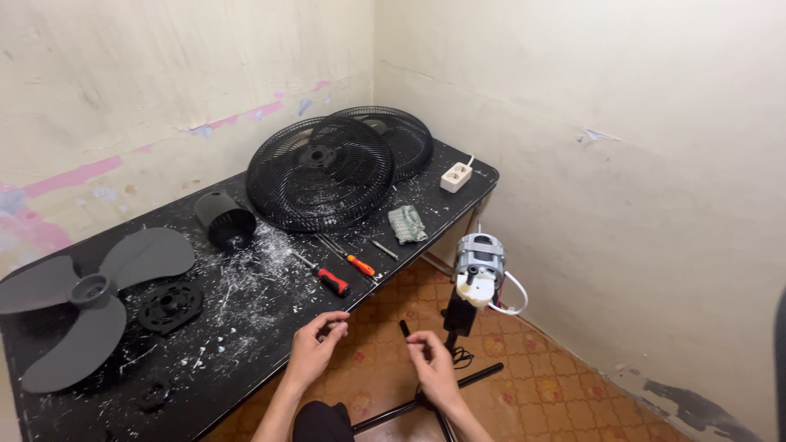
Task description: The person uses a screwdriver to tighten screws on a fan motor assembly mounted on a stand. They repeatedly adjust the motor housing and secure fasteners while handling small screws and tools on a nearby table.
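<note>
Both hands hover low in front of the person, just past the near edge of the black table (246, 327), over the tiled floor (557, 385). The left hand (315, 348) has its fingers curled inward, the tips drawn together near the table edge; it may be pinching something small, but I cannot tell what, or whether anything is there at all. The right hand (431, 360) is likewise loosely curled, thumb and forefinger close together, and again nothing clear shows between them. The two hands are near each other but apart.

Just beyond the right hand, up and to its right, stands the fan motor (479, 266), bare of its housing, grey metal above a white plastic piece, with a white cable (516, 299) looping off its side. It sits on top of a black stand (458, 315) whose legs spread over the floor below the hands. The right hand is near the stand's pole but not touching it.

On the table, just beyond the left hand, lie a red-handled screwdriver (327, 278) and an orange-handled one (356, 263). Farther back rest two black fan grilles (319, 173), one overlapping the other, a folded cloth (407, 223) and a white socket block (455, 176). To the left are a black motor cover (223, 219), a grey three-bladed fan blade (86, 299) and a round black disc (170, 305).
</note>
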